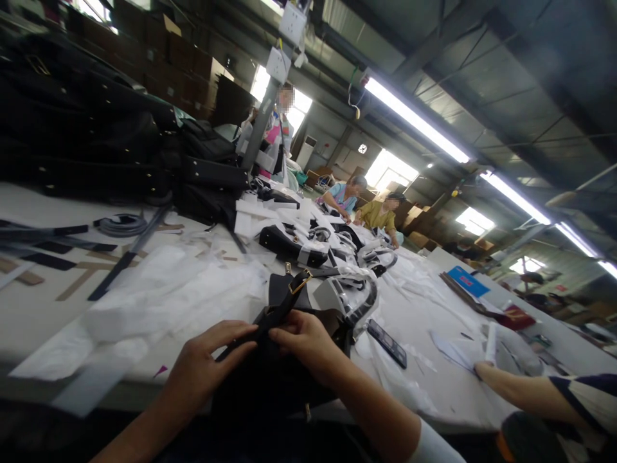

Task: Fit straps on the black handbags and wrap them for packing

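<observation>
A black handbag (270, 386) rests at the near table edge, tilted toward me, its lower part dark. Across its top runs a black strap (284, 305) with a gold buckle (301, 281) at its upper end. My left hand (207, 354) pinches the strap's lower end at the bag's left rim. From the other side, my right hand (308, 341) closes its fingers on the strap near the bag's opening. The fingertips of both hands almost meet. Just right of the bag stands a grey handle wrapped in clear plastic (364, 302).
White wrapping sheets (168, 296) cover the table on the left, beside dark strips (120, 267). Black bags (96, 141) are heaped at the back left. A phone (387, 343) lies right of the bag. A co-worker's arm (520, 386) reaches in from the right; other people work farther back.
</observation>
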Demonstrator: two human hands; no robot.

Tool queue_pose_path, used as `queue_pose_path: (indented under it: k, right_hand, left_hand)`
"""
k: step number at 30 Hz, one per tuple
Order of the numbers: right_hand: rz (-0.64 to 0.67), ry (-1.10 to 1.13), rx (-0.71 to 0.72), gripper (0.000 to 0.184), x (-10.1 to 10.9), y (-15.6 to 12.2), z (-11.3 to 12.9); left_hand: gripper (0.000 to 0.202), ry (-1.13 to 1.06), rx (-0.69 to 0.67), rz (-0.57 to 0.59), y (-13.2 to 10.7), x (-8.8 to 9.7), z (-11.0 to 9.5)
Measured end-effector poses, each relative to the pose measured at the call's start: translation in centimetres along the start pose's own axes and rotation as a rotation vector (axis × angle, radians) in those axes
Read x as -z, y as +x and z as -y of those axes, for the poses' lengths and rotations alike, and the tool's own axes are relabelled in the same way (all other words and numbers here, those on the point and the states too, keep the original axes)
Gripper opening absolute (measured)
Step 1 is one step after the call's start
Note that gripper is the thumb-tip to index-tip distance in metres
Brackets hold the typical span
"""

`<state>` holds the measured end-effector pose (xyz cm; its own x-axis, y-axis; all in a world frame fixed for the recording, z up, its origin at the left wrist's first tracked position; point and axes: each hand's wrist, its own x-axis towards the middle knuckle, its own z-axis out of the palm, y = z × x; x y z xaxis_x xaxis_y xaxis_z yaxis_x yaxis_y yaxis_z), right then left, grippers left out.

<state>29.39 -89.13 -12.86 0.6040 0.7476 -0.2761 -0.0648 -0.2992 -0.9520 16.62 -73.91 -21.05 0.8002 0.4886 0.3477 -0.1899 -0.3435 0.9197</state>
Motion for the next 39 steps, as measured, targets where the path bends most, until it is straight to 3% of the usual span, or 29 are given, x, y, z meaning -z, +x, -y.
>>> queue_pose_path:
  k: [5, 8, 14, 19, 22, 26, 29, 32, 36, 39]
  right_hand:
    - [0.0, -0.032, 0.019, 0.043, -0.1, -0.1, 0.4]
    - [0.025, -0.037, 0.019, 0.044, -0.3, -0.3, 1.0]
    - [0.059, -0.045, -0.015, 0.045, -0.2, -0.4, 1.3]
    - [0.031, -0.012, -0.039, 0.054, 0.0, 0.0, 0.9]
    - [0.019, -0.02, -0.029, 0.047, -0.1, 0.2, 0.8]
    - [0.005, -0.026, -0.007, 0.037, -0.3, 0.3, 0.5]
    - [-0.022, -0.036, 0.015, 0.03, -0.5, 0.3, 0.2]
    - [-0.048, -0.053, 0.037, 0.03, -0.7, 0.1, 0.2]
    - [-0.081, -0.131, 0.088, 0.038, -0.9, -0.3, 0.3]
    - [-0.178, -0.246, 0.163, 0.034, -1.0, -0.4, 0.0]
  left_hand:
    - [0.017, 0.058, -0.064, 0.035, 0.3, 0.5, -0.3]
    - [0.019, 0.06, 0.007, 0.042, 0.6, 0.7, -0.7]
    - [0.031, 0.022, 0.183, 0.182, 1.9, 1.4, -1.1]
    - [0.031, -0.048, 0.228, 0.173, 2.0, 1.2, -1.1]
    - [0.026, -0.04, 0.147, 0.066, 1.0, 0.4, -0.7]
    - [0.024, 0.107, -0.092, -0.092, -0.7, -0.8, -0.1]
    - [0.026, 0.279, -0.303, -0.152, -1.6, -1.7, 0.1]
    - [0.028, 0.388, -0.426, -0.173, -2.2, -2.3, -0.1]
    - [0.032, 0.377, -0.447, -0.144, -2.8, -2.8, -0.5]
    - [0.027, 0.209, -0.261, -0.12, -3.0, -2.8, -0.3]
